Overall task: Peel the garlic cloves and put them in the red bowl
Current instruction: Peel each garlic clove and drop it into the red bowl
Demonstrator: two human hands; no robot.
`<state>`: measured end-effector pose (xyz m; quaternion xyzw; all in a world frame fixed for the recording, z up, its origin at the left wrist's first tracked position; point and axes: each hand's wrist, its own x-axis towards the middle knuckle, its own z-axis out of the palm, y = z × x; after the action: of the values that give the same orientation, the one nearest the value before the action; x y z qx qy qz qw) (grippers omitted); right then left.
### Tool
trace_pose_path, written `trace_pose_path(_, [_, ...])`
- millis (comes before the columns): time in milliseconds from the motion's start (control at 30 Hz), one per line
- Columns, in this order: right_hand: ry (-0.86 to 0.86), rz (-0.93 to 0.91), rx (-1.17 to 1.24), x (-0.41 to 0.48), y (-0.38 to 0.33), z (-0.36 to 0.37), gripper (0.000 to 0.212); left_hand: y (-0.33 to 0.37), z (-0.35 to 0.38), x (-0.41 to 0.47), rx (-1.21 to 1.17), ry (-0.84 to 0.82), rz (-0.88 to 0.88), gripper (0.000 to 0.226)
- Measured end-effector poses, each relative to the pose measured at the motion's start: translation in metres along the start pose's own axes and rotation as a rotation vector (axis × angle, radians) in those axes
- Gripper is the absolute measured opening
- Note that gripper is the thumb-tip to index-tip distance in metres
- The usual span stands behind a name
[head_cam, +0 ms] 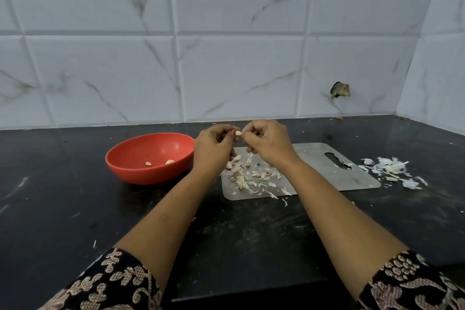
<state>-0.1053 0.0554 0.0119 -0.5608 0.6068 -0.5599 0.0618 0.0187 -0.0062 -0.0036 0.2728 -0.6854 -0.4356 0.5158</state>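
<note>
The red bowl [141, 173] sits on the bench [75, 209] toward its back edge, with two peeled cloves [148, 163] inside. Right of it, the left hand [214, 146] and right hand [269, 143] pinch one garlic clove [238, 133] in their fingers [227, 133], above the steel board [352, 176]. More cloves [240, 178] lie on the board's left end. Skins [392, 168] lie past its right edge.

open near counter, crowded far strip
bare counter [75, 221] across the near half and far left, free to cross. farther back, blocked at left by red bowl [141, 173], at centre by steel board [357, 176] littered with cloves and skins [246, 176], at right by peel heap [392, 171]. over the bowl-board gap, left hand [214, 146] and right hand [269, 143] pinching one garlic clove [238, 133]. shut in behind and right by tiled wall [226, 58].
</note>
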Motion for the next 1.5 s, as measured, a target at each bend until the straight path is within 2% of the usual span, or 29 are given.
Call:
trace_pose_path(200, [0.026, -0.092, -0.111, 0.001, 0.001, 0.004, 0.011, 0.001, 0.004, 0.001, 0.061, -0.07, 0.004, 0.02])
trace_pose_path(367, [0.043, -0.118, -0.102, 0.0, -0.002, 0.005, 0.011, 0.0, 0.002, 0.003, -0.021, -0.117, -0.026, 0.018])
trace_pose_path(567, [-0.007, -0.033, 0.096, -0.001, -0.009, 0.003, 0.01, 0.001, 0.002, 0.004, -0.096, -0.127, -0.103, 0.023])
trace_pose_path(733, [-0.18, 0.16, 0.198, 0.005, -0.007, -0.01, 0.017, -0.002, 0.001, 0.004, -0.141, -0.122, -0.107, 0.019])
trace_pose_path(833, [-0.252, 0.23, 0.079, 0.006, -0.003, -0.019, 0.025, -0.001, -0.001, 0.004, -0.204, -0.101, -0.122, 0.015])
trace_pose_path(933, [-0.298, 0.139, -0.27, 0.006, 0.002, -0.023, 0.022, -0.004, -0.004, 0.006, -0.227, -0.094, -0.17, 0.017])
trace_pose_path(1000, [-0.305, 0.093, -0.382, 0.006, 0.004, -0.022, 0.016, -0.006, -0.004, 0.007, -0.233, -0.11, -0.206, 0.017])
trace_pose_path(1133, [-0.298, 0.062, -0.274, 0.007, 0.003, -0.017, 0.013, -0.01, 0.002, 0.007, -0.215, -0.123, -0.236, 0.016])
trace_pose_path(1233, [-0.231, 0.045, -0.235, 0.006, 0.001, -0.011, 0.007, -0.01, 0.003, 0.006, -0.238, -0.1, -0.249, 0.014])
trace_pose_path(1367, [-0.166, -0.03, -0.297, 0.004, 0.0, -0.004, 0.012, -0.008, 0.005, 0.005, -0.301, -0.115, -0.223, 0.017])
trace_pose_path(1500, [-0.154, -0.066, -0.364, 0.004, 0.002, -0.001, 0.012, -0.011, 0.005, 0.007, -0.249, -0.123, -0.199, 0.017])
